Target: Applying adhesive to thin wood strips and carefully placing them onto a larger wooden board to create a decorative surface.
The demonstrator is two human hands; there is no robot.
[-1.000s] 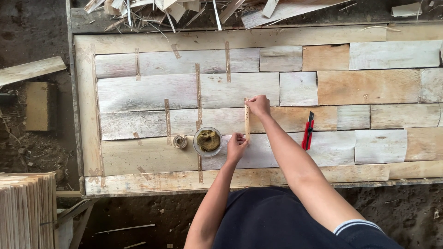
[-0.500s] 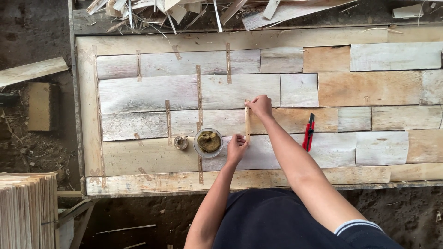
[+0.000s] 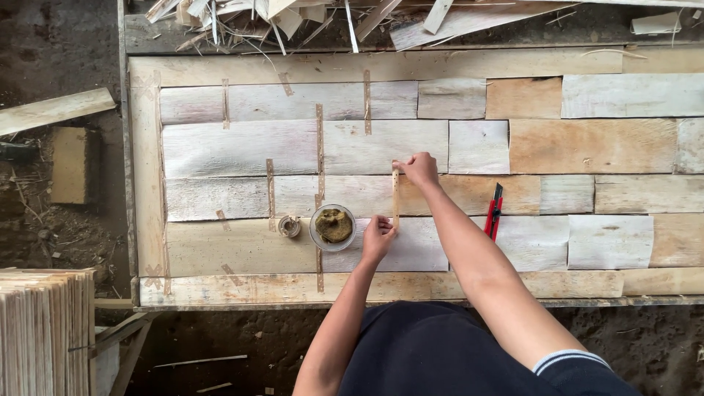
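Observation:
A thin tan strip of tape (image 3: 395,196) lies upright over a seam between pale veneer pieces (image 3: 242,149) on the work board. My right hand (image 3: 419,169) presses the strip's top end with its fingertips. My left hand (image 3: 378,236) pinches the strip's bottom end, close to a small glass bowl of brownish paste (image 3: 334,226). A small roll of tape (image 3: 290,226) sits left of the bowl. Several other strips are stuck along seams to the left.
A red utility knife (image 3: 494,210) lies right of my right arm. Wood scraps (image 3: 308,16) pile up beyond the board's far edge. A stack of veneer sheets (image 3: 44,330) stands at lower left. A wooden block (image 3: 70,164) lies on the dirt at left.
Both hands hold almost the same spots on the strip; the left hand has shifted slightly at the lower end.

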